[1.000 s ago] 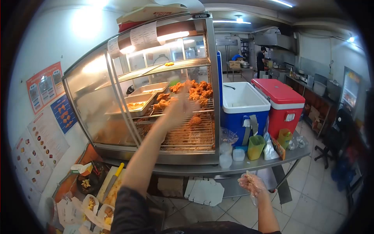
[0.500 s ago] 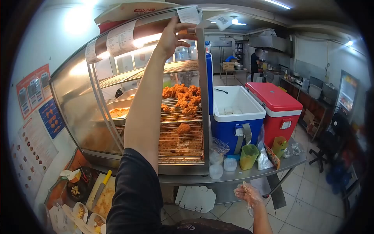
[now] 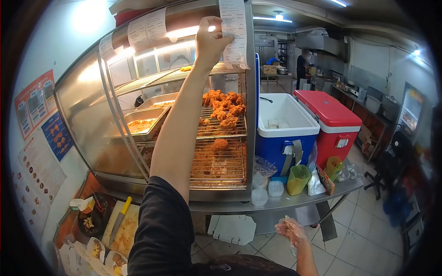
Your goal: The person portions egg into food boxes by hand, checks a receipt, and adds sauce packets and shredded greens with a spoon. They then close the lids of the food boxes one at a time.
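Note:
My left hand [image 3: 212, 43] is raised to the top of the glass food warmer [image 3: 221, 195]. Its fingers are curled, with thumb and forefinger at the left edge of a long printed receipt [image 3: 236, 28] hanging from the warmer's upper right corner. Behind my forearm, fried chicken pieces [image 3: 223, 108] lie on a wire rack, and a single piece [image 3: 220, 145] sits on the rack below. My right hand [image 3: 292, 231], in a clear plastic glove with crumbs on it, hangs low at the right with loosely extended fingers and nothing in it.
More receipts [image 3: 147, 30] hang along the warmer's top. An open blue cooler [image 3: 287, 147], a red cooler [image 3: 329, 124] and yellow-green containers [image 3: 298, 180] stand to the right. A yellow-handled knife [image 3: 119, 221] lies on a cutting board at lower left. Another person [image 3: 302, 66] stands far back.
The receipt was flapping up and away to the right; now it hangs straight down by my left hand. My left fingers, spread before, have curled in at its edge. My right hand barely moved.

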